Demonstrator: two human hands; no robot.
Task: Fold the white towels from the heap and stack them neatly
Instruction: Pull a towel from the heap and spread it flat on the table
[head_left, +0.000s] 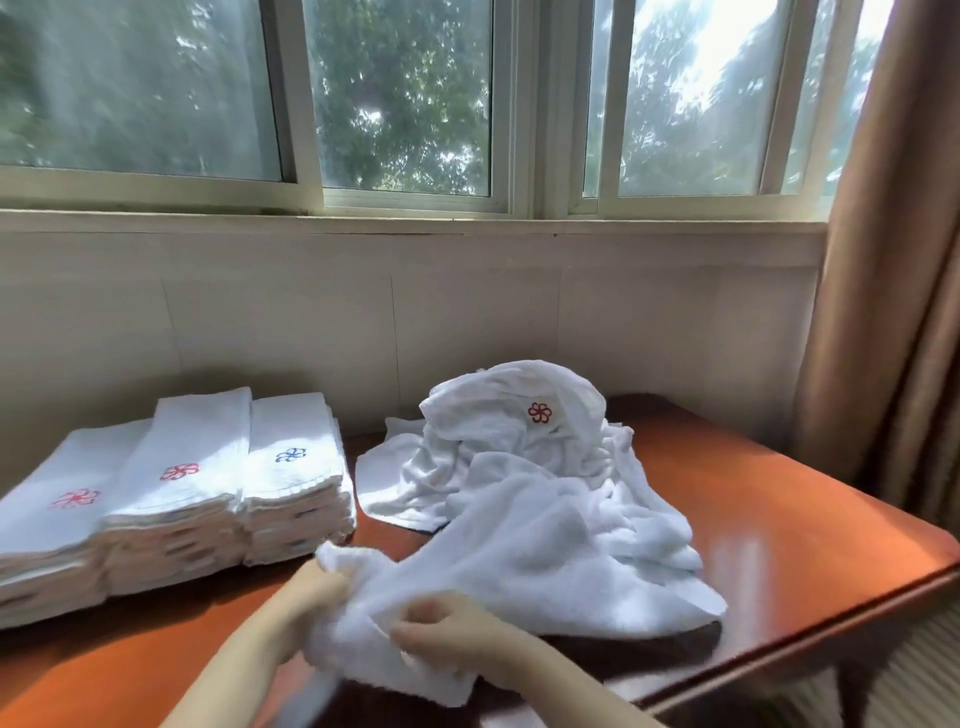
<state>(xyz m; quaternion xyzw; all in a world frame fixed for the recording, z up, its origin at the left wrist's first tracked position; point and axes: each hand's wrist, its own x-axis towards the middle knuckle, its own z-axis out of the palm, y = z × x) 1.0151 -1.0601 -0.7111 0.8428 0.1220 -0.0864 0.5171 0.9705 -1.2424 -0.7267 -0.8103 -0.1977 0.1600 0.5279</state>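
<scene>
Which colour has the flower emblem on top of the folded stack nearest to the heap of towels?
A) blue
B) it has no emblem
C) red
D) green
A: the stack next to the heap carries a blue emblem on its top.

Left hand (323, 588) and right hand (448, 626), close together, both pinch the towel (545, 561).

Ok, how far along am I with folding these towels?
Done: three stacks of folded towels sit on the left of the table. In hand: the left hand and right hand grip one unfolded towel at the near edge. Left: folding it, then the crumpled heap behind it, several towels, count unclear.
</scene>
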